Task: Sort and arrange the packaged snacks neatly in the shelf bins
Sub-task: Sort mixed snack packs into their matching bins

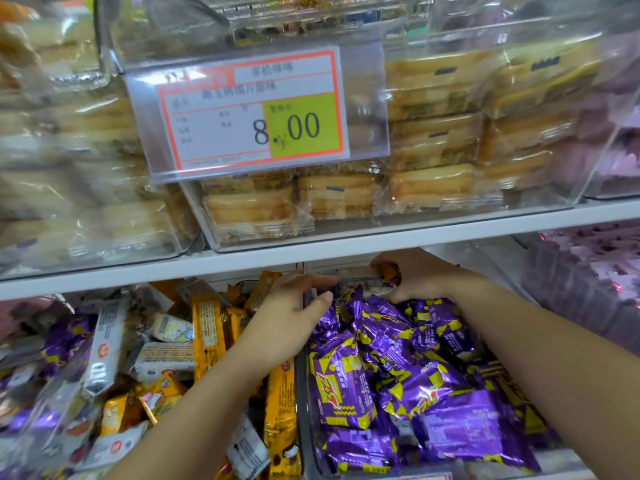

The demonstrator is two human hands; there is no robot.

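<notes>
Center frame, back of the purple bin (300, 393): right hand (420, 277) curls round an odd orange pack (367, 285), left hand (289, 306) fingers straight, touching its end. Yank it & purple packs (398, 375) prob spill over the bin wall.

Both arms extended, left hand (291, 308) outstretched, right hand (420, 277) apparently curled

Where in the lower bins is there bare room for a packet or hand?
Bare: the back right corner of the purple bin, between right forearm and pink packets. The left hand and right hand, gripping a silver packet, fill the gap under the shelf edge. Purple packets and the mixed left heap are piled high.
</notes>
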